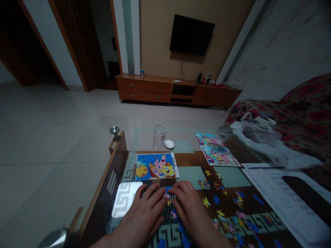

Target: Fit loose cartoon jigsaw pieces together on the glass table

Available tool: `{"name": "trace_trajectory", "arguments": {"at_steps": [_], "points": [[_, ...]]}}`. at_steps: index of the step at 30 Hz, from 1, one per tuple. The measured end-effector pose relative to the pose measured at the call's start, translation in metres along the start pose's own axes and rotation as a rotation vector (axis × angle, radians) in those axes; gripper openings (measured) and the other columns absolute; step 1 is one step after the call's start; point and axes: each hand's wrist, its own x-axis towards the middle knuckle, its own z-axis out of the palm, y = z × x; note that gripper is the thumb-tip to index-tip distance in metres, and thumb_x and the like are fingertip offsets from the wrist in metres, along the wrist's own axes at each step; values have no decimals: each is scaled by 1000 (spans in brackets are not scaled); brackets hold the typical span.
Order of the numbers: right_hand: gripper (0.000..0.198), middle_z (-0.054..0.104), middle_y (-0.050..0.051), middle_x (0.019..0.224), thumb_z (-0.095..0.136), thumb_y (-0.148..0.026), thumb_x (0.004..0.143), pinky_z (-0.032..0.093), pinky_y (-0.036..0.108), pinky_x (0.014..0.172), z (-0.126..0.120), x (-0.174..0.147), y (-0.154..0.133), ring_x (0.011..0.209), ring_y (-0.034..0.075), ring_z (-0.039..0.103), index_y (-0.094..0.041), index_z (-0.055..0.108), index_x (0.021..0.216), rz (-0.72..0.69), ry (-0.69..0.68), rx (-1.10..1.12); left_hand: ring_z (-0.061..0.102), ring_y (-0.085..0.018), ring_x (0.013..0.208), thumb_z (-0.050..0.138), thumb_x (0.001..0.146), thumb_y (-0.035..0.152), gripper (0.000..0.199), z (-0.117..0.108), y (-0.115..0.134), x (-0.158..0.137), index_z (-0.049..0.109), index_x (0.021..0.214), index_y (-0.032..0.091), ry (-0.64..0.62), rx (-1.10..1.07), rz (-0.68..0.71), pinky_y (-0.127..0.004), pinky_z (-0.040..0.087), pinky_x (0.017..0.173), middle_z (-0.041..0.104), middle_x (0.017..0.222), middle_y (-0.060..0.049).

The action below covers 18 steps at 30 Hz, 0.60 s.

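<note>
Between my hands are joined and loose jigsaw puzzle pieces point(168, 199) in blue, pink and yellow, partly hidden by my fingers. My left hand point(147, 209) lies palm down at their left, fingers spread and tips touching the pieces. From the right, my right hand point(191, 210) rests over them with bent fingers, thumb apart from the forefinger; no piece shows in its grasp. Just beyond lies a cartoon picture card point(156, 166). Scattered to the right are several loose puzzle pieces point(216, 199). More blue pieces point(184, 237) lie near my wrists.
A glass jar point(159, 137) and white lid point(169, 144) stand at the back. Two more picture cards point(219, 155), paper sheets point(292, 203), a black phone-like object point(310, 196) and a plastic bag point(269, 139) are at the right. A raised wooden edge point(103, 184) borders the left.
</note>
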Motion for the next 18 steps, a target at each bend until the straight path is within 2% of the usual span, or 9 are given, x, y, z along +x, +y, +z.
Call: {"name": "trace_trajectory", "arguments": {"at_steps": [5, 9, 13, 18], "points": [[29, 62, 10, 103, 49, -3, 83, 46, 44, 82, -2, 0, -2, 96, 27, 54, -18, 66, 101, -3, -11, -16, 43, -29, 129, 52, 78, 7, 59, 1, -3, -2, 41, 135, 21, 22, -90, -17, -56, 40, 103, 51, 141, -6], [29, 62, 10, 103, 50, -2, 82, 47, 44, 82, -3, 0, -4, 96, 27, 54, -19, 65, 101, -6, -8, -40, 42, -29, 130, 54, 80, 9, 60, 2, -6, 1, 41, 136, 22, 64, -20, -22, -55, 41, 102, 46, 145, -6], [29, 62, 10, 102, 52, -1, 81, 48, 42, 83, -3, 0, -4, 96, 26, 55, -18, 65, 100, -24, 1, -55, 42, -31, 130, 57, 78, 10, 58, 0, -6, 5, 46, 133, 22, 50, 35, 0, -54, 43, 101, 46, 145, -6], [23, 63, 7, 98, 58, -2, 80, 49, 38, 79, 2, 0, 4, 92, 24, 56, -18, 66, 94, -94, 61, -90, 42, -31, 131, 57, 81, 13, 53, -5, -8, 7, 48, 133, 22, 1, 0, -7, -56, 41, 103, 49, 144, -4]]}}
